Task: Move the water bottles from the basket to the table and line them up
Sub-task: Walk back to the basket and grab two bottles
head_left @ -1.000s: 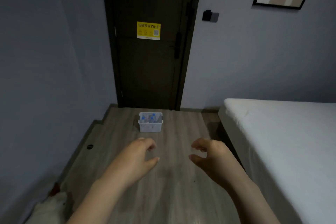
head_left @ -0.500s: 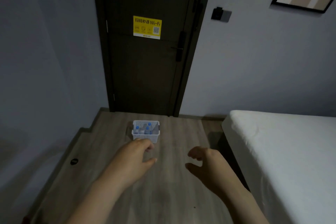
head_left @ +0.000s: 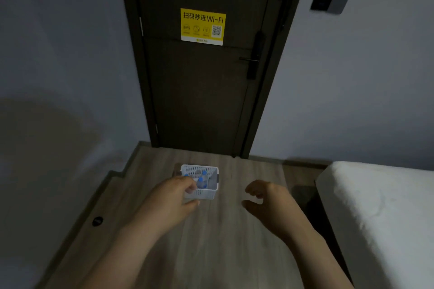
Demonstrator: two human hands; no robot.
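white basket [head_left: 202, 193] of blue-capped bottles [head_left: 201, 182] on wood floor [head_left: 234, 253] — left hand [head_left: 171, 199], right hand [head_left: 267, 202], both loosely spread, empty

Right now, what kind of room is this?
Probably a hotel or rental bedroom. A white mattress sits at right, and the dark door carries a yellow Wi-Fi QR sticker and a lever lock. The white basket of bottles sits on a wood-grain surface by the door.
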